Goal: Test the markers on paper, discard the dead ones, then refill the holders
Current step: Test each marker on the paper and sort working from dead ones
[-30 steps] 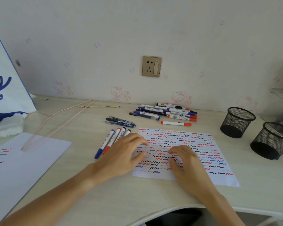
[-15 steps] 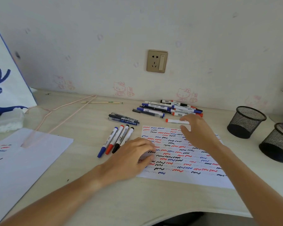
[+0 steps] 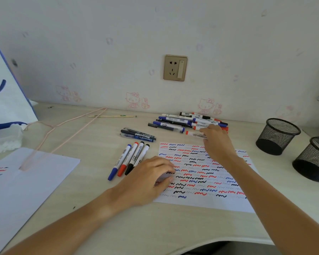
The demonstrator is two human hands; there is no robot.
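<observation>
From the head camera, the person's right hand (image 3: 216, 142) reaches forward past the far edge of the test paper (image 3: 228, 203) and closes its fingers around a white marker with a red cap (image 3: 193, 133), which lies just beyond the sheet and in front of the pile of markers (image 3: 184, 121) near the wall. The marker looks to be at the desk surface; whether it is lifted cannot be told. The left hand (image 3: 151, 179) rests on the near left part of the paper, fingers curled loosely against the sheet and grasping nothing.

The paper is covered with rows of red, blue and black squiggles. Just left of it four markers (image 3: 129, 161) lie side by side, capped in blue, red, black and black, their near ends close to the left hand. Farther back, a small bunch of dark pens (image 3: 137, 135) lies between those four and the pile.

Two black mesh holders (image 3: 278, 136) stand at the right of the desk (image 3: 155, 227), well apart from the paper. On the left lie another white sheet (image 3: 26, 190) with a few marks, a pink wire hanger (image 3: 63, 129) and a white bag with a blue deer print (image 3: 2, 100). A wall socket (image 3: 175, 68) sits above the pile.
</observation>
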